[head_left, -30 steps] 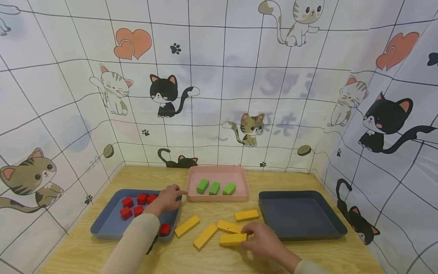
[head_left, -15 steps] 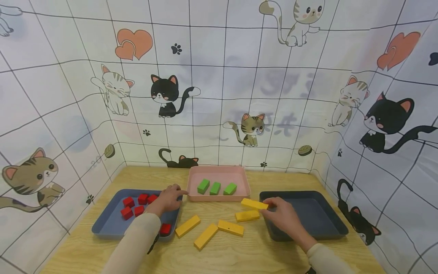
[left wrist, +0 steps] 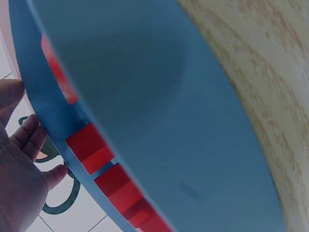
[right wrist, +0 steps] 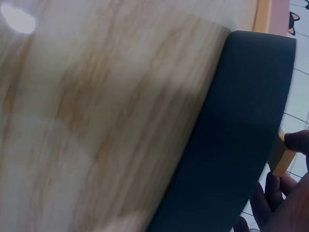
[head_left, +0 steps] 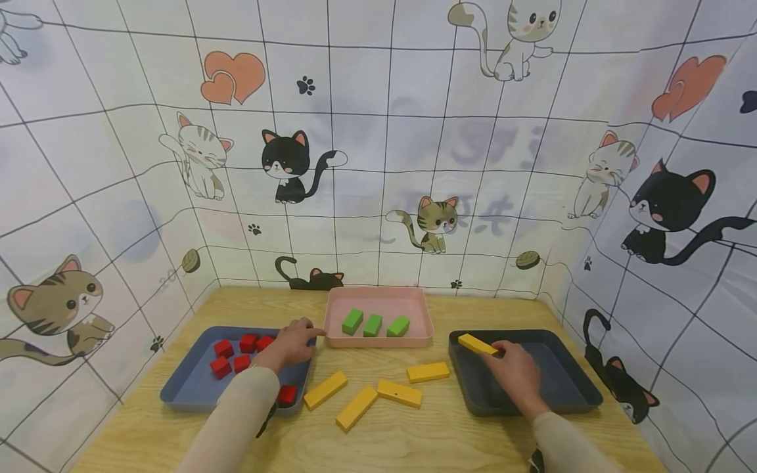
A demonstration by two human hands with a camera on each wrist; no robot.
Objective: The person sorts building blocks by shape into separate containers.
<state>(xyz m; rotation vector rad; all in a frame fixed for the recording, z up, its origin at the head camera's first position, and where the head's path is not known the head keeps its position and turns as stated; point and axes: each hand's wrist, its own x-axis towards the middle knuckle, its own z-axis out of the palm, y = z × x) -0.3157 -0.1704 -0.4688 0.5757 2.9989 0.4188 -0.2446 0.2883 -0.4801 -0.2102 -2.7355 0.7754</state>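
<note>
My right hand (head_left: pixel 516 374) pinches a yellow block (head_left: pixel 476 344) by its right end, over the left part of a dark grey tray (head_left: pixel 564 368). In the right wrist view the held block (right wrist: pixel 281 157) sits between thumb and fingertips, partly behind the tray wall. Above the right side of a blue-grey tray (head_left: pixel 188 380) is my left hand (head_left: pixel 291 345), fingers relaxed and holding nothing. Its index finger reaches to the left wall of a pink tray (head_left: pixel 378 297). Several red cubes (head_left: pixel 221 367) lie in the blue-grey tray, some hidden by the left arm.
Between the side trays, several yellow blocks lie loose on the wooden table: one (head_left: pixel 428 372) near the dark tray, others (head_left: pixel 357 408) further left. Three green blocks (head_left: pixel 372 325) lie in the pink tray. A cat-print cloth (head_left: pixel 367 144) encloses the table's back and sides.
My right hand picked up the yellow block nearest the front and carried it up and right, from the table to over the dark tray. The left hand has stayed in place.
</note>
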